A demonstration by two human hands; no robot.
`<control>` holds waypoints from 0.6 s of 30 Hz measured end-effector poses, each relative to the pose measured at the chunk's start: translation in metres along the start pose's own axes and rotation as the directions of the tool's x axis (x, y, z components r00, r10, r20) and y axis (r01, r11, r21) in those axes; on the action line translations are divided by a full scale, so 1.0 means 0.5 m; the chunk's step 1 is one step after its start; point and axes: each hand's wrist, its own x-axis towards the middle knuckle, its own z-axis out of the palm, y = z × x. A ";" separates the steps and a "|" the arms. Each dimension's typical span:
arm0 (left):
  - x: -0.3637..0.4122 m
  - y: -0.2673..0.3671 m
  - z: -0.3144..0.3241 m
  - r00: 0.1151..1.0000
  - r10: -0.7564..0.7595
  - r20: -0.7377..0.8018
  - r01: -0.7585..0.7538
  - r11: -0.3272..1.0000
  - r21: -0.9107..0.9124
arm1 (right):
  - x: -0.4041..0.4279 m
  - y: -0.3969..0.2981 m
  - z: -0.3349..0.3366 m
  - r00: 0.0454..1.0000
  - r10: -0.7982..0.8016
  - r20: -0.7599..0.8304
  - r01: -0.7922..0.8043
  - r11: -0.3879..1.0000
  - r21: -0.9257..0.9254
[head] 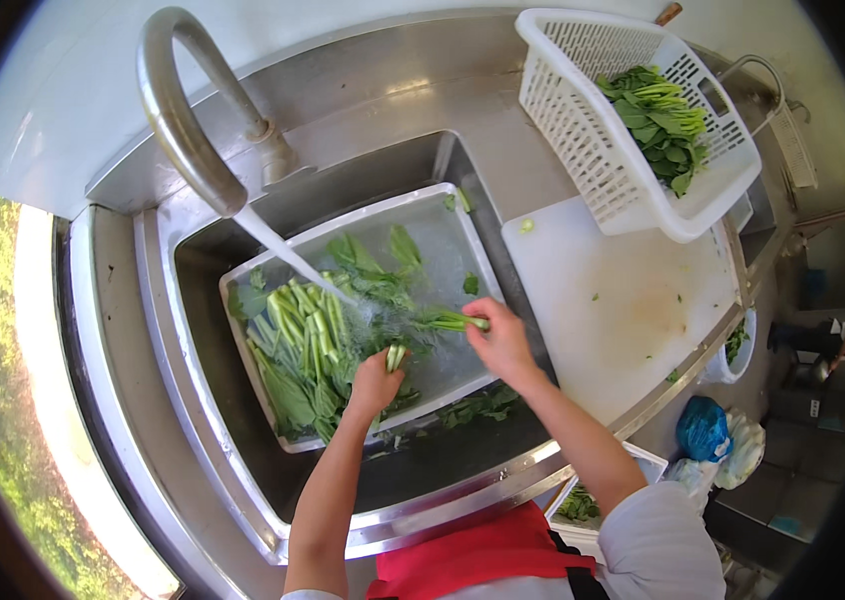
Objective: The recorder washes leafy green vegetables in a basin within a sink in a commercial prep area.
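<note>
My left hand grips a few pale green stems of leafy greens, low over the white tray in the steel sink. A small bunch of thin-stemmed greens is pinched in my right hand, its leaves trailing left toward the splashing water. From the curved steel faucet a stream of water pours onto the greens. More thick-stemmed leafy greens lie heaped in the left part of the water-filled tray, and loose leaves float near its far side.
Right of the sink is a white cutting board with scraps on it. A white plastic basket holding bunched greens stands at the back right. Loose leaves lie in the sink before the tray. A person is at far right.
</note>
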 end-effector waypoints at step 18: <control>0.108 0.012 0.078 0.982 -0.145 -0.118 0.064 0.855 -0.515 | 0.023 0.166 0.135 0.800 0.184 0.571 -0.480 0.766 0.427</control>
